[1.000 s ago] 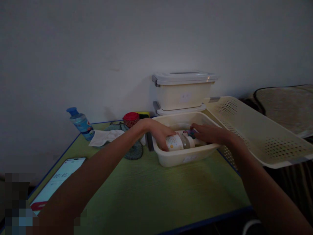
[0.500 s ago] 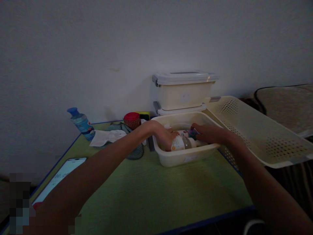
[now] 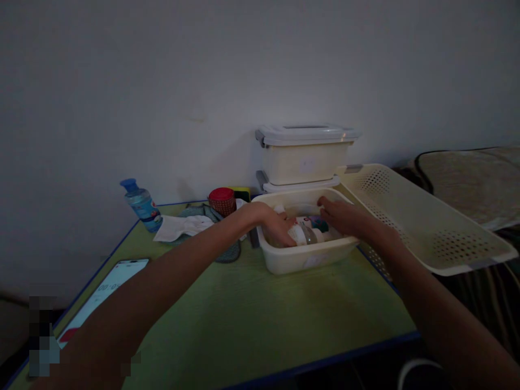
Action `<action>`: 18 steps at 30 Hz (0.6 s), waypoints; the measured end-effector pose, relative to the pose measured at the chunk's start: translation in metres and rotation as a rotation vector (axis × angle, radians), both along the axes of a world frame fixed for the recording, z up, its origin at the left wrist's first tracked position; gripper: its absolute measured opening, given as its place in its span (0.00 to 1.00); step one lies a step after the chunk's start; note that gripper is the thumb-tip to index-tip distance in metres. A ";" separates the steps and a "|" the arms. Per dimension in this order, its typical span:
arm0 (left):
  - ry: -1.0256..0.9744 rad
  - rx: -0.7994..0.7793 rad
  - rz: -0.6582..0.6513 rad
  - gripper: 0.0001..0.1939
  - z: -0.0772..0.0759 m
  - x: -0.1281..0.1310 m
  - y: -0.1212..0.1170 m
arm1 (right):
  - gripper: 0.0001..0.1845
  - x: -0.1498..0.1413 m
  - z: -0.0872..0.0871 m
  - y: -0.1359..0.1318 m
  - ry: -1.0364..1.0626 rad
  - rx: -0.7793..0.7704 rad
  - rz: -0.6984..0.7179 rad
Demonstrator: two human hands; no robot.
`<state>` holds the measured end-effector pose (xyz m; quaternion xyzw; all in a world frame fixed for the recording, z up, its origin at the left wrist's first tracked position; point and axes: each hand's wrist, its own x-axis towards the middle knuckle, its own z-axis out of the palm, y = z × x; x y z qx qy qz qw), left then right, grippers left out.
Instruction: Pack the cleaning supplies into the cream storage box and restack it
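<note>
A cream plastic bin (image 3: pixel 280 264) stands on the table with bottles lying in it. My left hand (image 3: pixel 277 227) reaches over its left side, fingers closed around a white-labelled bottle (image 3: pixel 299 235) with a clear shoulder and white cap, lying near the front wall. Behind that lies another white bottle (image 3: pixel 304 221) with a teal and purple patch on its label. My right hand (image 3: pixel 343 215) is over the bin's right side, fingers loosely extended above the second bottle, with nothing visibly gripped. Its lower fingers are partly hidden.
Behind the bin, a lidded box (image 3: pixel 304 162) rests on another lid. A perforated cream basket (image 3: pixel 430 222) leans at right. On the left are a blue bottle (image 3: pixel 143 208), white cloth (image 3: pixel 182 226), grey-green mesh cloth (image 3: pixel 227 254), red-lidded container (image 3: pixel 222 201) and a phone (image 3: pixel 108 287).
My left hand has pushed the front bottle slightly right and now covers more of it. My right hand's fingers have lifted off the rear bottle. The view has shifted slightly.
</note>
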<state>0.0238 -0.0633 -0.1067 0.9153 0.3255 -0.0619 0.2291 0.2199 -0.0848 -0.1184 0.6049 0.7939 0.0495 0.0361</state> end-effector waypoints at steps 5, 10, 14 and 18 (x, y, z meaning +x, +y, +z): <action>0.096 -0.006 0.005 0.41 0.005 0.000 -0.013 | 0.18 -0.004 0.005 -0.009 -0.025 0.255 -0.073; 0.054 0.196 0.043 0.37 0.001 -0.006 -0.027 | 0.18 -0.005 0.010 -0.015 0.028 0.342 -0.087; -0.159 0.370 0.134 0.31 -0.002 -0.014 -0.024 | 0.14 0.006 0.022 -0.010 0.093 0.412 -0.109; -0.409 0.546 0.305 0.23 0.011 -0.026 -0.007 | 0.10 0.032 0.047 0.016 0.467 0.582 -0.126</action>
